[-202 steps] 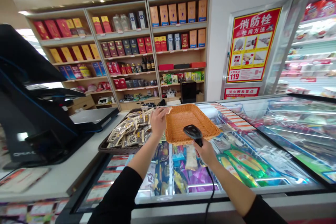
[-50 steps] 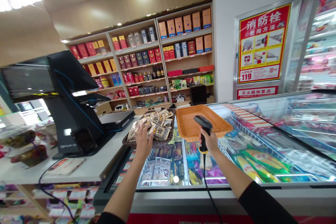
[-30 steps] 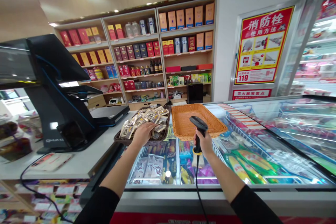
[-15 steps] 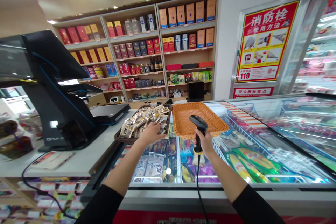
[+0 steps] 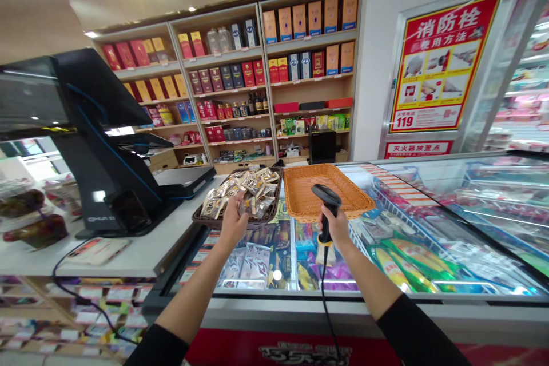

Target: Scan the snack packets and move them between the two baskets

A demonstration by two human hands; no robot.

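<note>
My left hand [image 5: 234, 222] is at the front of a dark brown wicker basket [image 5: 210, 220] full of small packets [image 5: 254, 184] in clear and beige wrappers. Its fingers and thumb are curled together around one small packet [image 5: 246, 205], partly hidden by the fingers. My right hand [image 5: 338, 230] is wrapped round the handle of a black barcode scanner [image 5: 326, 197], held upright with its head tilted up. A black cable runs down from the handle. Just behind the scanner is an orange wicker basket [image 5: 300, 191] with nothing visible inside.
Both baskets rest on a glass-topped freezer [image 5: 274, 297] holding bagged frozen goods. To the left, a black checkout terminal [image 5: 115, 183] with a scale plate [image 5: 184, 178] stands on a white counter [image 5: 141, 257]. Shelves [image 5: 227, 91] of boxes line the back wall.
My left hand has drawn back slightly to the left, and its spread fingers have closed on a packet. My right hand still holds the scanner. The view has shifted slightly.
</note>
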